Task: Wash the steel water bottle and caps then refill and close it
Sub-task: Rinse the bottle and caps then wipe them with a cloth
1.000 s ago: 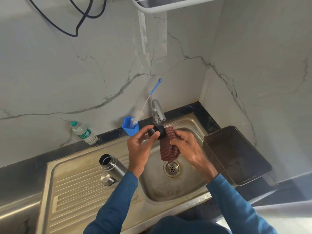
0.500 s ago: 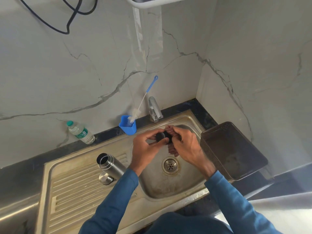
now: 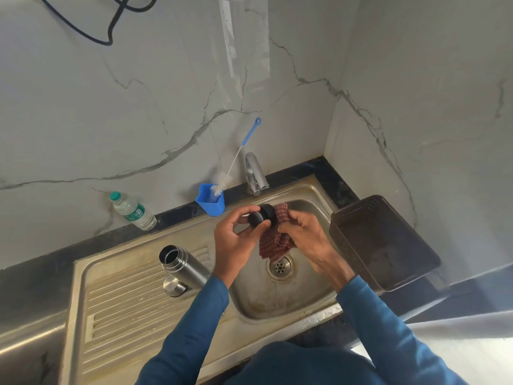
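Left hand grips black cap, right hand clutches checked cloth against it above sink; open steel bottle stands beside on drainboard.

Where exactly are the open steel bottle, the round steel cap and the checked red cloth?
open steel bottle (image 3: 185, 267): head view, on its side wall.
round steel cap (image 3: 173, 286): head view, on its top.
checked red cloth (image 3: 273, 243): head view, on its hanging part.

No lettering, brand, number or sign can be read anywhere in the view. The one printed surface is the green-and-white label on the plastic water bottle standing at the back edge of the counter, against the marble wall; its print is too small and blurred to make out.
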### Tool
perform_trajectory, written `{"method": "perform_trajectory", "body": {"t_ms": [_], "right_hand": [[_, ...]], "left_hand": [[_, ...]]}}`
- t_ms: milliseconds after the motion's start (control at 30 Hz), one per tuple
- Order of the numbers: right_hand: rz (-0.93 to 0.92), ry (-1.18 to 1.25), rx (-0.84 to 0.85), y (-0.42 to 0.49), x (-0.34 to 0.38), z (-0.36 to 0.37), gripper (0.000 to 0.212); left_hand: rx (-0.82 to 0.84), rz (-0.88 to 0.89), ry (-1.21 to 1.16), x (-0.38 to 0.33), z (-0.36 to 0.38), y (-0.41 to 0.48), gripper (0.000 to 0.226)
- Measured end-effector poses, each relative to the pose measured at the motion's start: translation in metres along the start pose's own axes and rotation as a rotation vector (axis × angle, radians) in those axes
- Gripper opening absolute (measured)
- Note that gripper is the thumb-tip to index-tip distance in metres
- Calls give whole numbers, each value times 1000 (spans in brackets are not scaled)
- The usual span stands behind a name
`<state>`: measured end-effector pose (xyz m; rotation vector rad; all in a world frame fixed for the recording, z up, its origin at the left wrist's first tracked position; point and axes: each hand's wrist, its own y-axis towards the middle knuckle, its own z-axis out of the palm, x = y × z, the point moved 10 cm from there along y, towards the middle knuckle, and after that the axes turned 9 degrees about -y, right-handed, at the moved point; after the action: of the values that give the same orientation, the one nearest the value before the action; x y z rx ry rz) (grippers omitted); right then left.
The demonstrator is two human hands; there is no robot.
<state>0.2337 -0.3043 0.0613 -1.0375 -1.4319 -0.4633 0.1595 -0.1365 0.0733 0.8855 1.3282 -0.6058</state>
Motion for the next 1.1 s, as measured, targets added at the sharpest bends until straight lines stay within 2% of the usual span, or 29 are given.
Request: {"method": "perform_trajectory", "body": {"t_ms": [67,200,333,500,600,733,933,1033,1100], "right_hand": [[5,-55,-40,1,0,-1,19],[-12,-149,-36,0,1,7,15],[-19,-153,-98,0,6,2,18],[-29,-183,-103,2,4,4,18],[-51,-203,-106,-2,12,1,23],[-112,-286,-30,-1,18,4,45],[-223,-403,0,-7,29,15,44],[-168,-330,24,0,21,16,39],[-121,-270,30,7,15,13,36]], "left_hand": [[23,49,65,-1,4,-7,34],[-52,72,175,6,-9,-3,37],[10,42,107,1,1,-12,37],[-6,68,189,2,1,-4,36],[70,18,199,7,5,-7,40],[234,-40,185,9,13,-12,42],[144,-176,125,23,-13,1,40],[215,-215,102,22,-6,-6,36],[179,-243,14,23,-9,-11,33]]}}
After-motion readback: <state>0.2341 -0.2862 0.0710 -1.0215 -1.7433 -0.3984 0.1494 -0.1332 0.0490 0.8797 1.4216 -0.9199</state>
